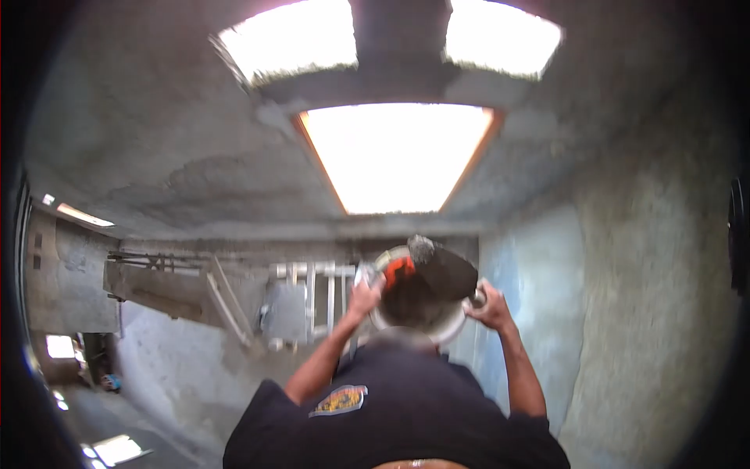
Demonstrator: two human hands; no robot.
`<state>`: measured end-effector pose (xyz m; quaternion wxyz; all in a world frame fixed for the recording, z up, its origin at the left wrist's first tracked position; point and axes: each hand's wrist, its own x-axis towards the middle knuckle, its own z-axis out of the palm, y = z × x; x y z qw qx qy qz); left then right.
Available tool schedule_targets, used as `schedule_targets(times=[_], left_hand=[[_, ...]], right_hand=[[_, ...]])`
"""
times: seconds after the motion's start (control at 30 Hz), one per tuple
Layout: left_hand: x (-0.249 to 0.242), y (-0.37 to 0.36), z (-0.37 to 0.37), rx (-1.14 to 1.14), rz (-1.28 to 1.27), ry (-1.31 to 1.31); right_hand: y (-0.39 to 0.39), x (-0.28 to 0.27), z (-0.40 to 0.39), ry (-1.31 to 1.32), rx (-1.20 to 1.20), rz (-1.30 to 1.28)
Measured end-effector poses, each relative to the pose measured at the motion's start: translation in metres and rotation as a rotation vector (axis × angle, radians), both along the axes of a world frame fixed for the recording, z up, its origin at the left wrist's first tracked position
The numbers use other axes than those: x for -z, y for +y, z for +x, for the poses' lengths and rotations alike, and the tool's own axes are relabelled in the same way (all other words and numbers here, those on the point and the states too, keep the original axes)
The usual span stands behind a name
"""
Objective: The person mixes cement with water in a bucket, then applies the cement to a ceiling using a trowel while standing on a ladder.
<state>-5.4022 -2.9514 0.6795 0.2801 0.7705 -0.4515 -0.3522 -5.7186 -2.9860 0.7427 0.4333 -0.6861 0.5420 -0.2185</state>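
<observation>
A round bucket (455,327) with a pale rim is in front of my chest, its inside dark. My right hand (491,306) is closed around the handle of a trowel (451,273). The trowel's dark, broad blade lies across the bucket's opening, with a lump of grey mortar (421,249) at its far end. At the bucket's left side, my left hand (365,294) is closed on a tool with an orange part (399,270) reaching over the opening. Blur hides this tool's exact kind.
Ahead stands a rough plastered wall (195,156) with a bright window opening (402,156). To the left are a long plank-like platform (160,289) and a metal frame, perhaps a ladder (320,301). A plastered wall (648,313) rises on the right.
</observation>
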Motion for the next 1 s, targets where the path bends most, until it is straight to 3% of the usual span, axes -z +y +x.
schedule_targets(times=[0.03, 0.07, 0.1, 0.13, 0.2, 0.33, 0.47, 0.5, 0.53, 0.63, 0.7, 0.8, 0.9, 1.0], left_hand=[[-0.037, -0.012, -0.009, 0.097, -0.001, 0.147], [0.014, -0.015, -0.009, 0.237, -0.084, 0.007], [-0.022, -0.024, -0.030, 0.116, -0.188, 0.134], [-0.030, -0.028, -0.041, 0.162, -0.042, 0.056], [-0.082, -0.032, -0.058, 0.193, 0.002, 0.269], [-0.089, -0.028, -0.054, 0.210, 0.059, 0.298], [-0.111, -0.021, -0.044, 0.211, 0.076, 0.277], [-0.117, -0.020, -0.042, 0.187, 0.038, 0.250], [-0.116, -0.022, -0.037, 0.189, 0.035, 0.250], [-0.118, -0.024, -0.021, 0.139, 0.021, 0.174], [-0.122, -0.024, -0.009, 0.073, -0.001, 0.155], [-0.135, -0.025, 0.002, -0.049, -0.038, 0.146], [-0.132, -0.023, 0.009, -0.123, -0.061, 0.110], [-0.128, -0.023, 0.015, -0.204, -0.052, 0.097]], right_hand=[[-0.020, -0.012, 0.000, 0.014, -0.003, -0.065], [-0.039, -0.033, 0.002, 0.008, 0.009, -0.132], [-0.058, -0.057, 0.007, 0.011, 0.031, -0.189], [-0.078, -0.079, 0.009, -0.038, 0.010, -0.265], [-0.123, -0.112, 0.011, -0.019, -0.011, -0.418], [-0.205, -0.185, 0.028, 0.032, -0.091, -0.788], [-0.299, -0.260, 0.055, 0.015, -0.202, -0.830], [-0.298, -0.296, 0.068, -0.049, -0.145, -0.531], [-0.308, -0.319, 0.082, -0.206, -0.185, -0.530], [-0.337, -0.400, 0.109, 0.200, -0.237, -0.685], [-0.355, -0.423, 0.117, -0.252, -0.396, -0.700], [-0.387, -0.463, 0.130, -0.207, -0.389, -0.868], [-0.405, -0.488, 0.133, -0.146, -0.275, -0.849], [-0.414, -0.498, 0.137, -0.277, -0.304, -0.687]])
